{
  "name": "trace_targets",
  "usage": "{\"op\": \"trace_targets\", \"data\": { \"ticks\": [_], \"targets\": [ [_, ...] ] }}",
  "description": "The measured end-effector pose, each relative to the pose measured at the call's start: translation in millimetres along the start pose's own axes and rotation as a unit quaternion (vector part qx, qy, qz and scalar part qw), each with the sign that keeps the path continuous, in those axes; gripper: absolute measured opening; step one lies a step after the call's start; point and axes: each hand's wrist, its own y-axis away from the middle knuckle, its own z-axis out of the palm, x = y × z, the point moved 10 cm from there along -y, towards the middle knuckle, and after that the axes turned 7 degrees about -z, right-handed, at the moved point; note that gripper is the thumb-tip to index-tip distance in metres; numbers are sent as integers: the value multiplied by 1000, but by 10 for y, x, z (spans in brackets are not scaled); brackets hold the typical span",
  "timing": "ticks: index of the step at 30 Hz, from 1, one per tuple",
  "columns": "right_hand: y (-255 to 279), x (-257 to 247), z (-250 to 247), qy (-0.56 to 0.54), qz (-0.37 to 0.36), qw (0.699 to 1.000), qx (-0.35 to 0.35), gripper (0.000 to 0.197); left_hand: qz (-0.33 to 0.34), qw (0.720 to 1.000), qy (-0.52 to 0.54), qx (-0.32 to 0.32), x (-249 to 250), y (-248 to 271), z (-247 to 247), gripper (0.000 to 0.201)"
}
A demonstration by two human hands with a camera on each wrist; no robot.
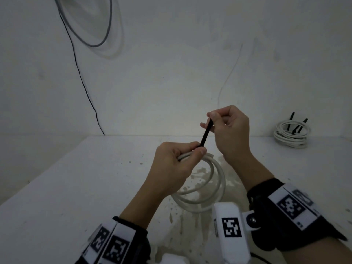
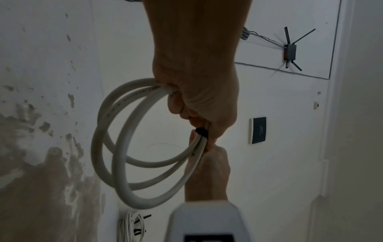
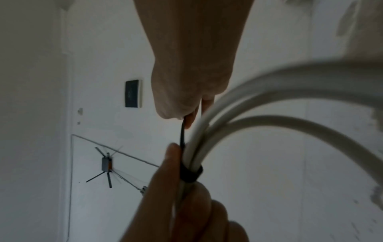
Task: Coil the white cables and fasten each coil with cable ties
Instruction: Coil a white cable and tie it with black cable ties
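A white table [image 1: 76,187], speckled and stained near its front, runs back to a white wall [image 1: 171,73] where a thin black wire [image 1: 83,88] hangs down. At the table's far right sits a finished coil [image 1: 291,135] of thin white cable with black ties sticking up. Above the table's middle the left hand [image 1: 171,164] grips a coil of thick white cable [image 1: 205,187] — fingers curled round the gathered loops, the rest hanging below. A black cable tie [image 1: 205,135] circles those loops beside the left thumb. The right hand [image 1: 230,134] pinches the tie's free end between thumb and forefinger — the strap stretches taut, up and to the right.
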Motion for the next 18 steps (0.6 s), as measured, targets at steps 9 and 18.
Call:
{"op": "trace_targets", "data": {
  "ticks": [9, 18],
  "targets": [
    [287, -1, 476, -110, 157, 963, -187, 16, 26, 996, -41, 70, -59, 27, -70, 15],
    [294, 332, 283, -132, 278, 951, 4, 13, 49, 995, -87, 31, 17, 1, 2, 21]
  ]
}}
